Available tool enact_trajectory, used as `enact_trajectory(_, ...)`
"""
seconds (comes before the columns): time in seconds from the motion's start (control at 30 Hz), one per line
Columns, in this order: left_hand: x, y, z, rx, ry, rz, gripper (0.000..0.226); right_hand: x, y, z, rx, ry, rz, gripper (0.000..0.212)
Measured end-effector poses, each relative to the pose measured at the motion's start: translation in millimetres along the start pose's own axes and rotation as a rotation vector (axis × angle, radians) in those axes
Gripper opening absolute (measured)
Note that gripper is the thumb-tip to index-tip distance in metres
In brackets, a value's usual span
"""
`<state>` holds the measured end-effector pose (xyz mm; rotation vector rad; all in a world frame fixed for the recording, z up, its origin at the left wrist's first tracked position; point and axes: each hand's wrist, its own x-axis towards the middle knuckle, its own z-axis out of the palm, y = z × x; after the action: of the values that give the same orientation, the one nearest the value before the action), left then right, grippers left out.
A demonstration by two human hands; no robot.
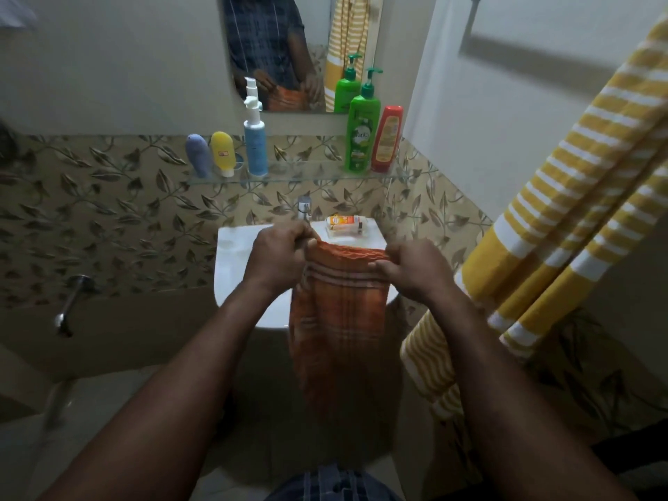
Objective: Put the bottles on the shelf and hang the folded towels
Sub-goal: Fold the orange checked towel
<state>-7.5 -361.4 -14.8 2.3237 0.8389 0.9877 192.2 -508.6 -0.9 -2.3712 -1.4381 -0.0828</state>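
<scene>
Orange checked towel (338, 312), centre of view, hanging in front of the white basin (235, 269). Left hand (278, 254) grips its top edge at the 10 o'clock corner and right hand (415, 269) at the 2 o'clock corner, fingers curled on the cloth. At 12 o'clock, glass shelf (300, 178) bearing five bottles (362, 139). At 3 o'clock, yellow striped towel (564, 197) draped over a wall rail (535, 54).

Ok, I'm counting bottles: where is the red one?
In the head view, the red bottle stands at the right end of the glass shelf, beside the green pump bottle.
</scene>
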Motion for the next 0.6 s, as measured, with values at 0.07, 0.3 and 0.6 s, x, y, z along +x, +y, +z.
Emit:
enact_trajectory(0.07, -6, 0, 1, -0.019, 0.033, -0.018, 0.008, 1, 2, -1, 0.052, 0.121, 0.007, 0.033)
enact_trajectory(0.3, 3, 13, 3, -0.078, -0.045, 0.045, 0.008, 6, 1, -11, -0.124, -0.016, 0.06, 0.037)
enact_trajectory(0.6, 5, 24, 10, -0.054, -0.244, 0.163, 0.01, 10, -38, -9, 0.266, -0.08, -0.242, 0.046)
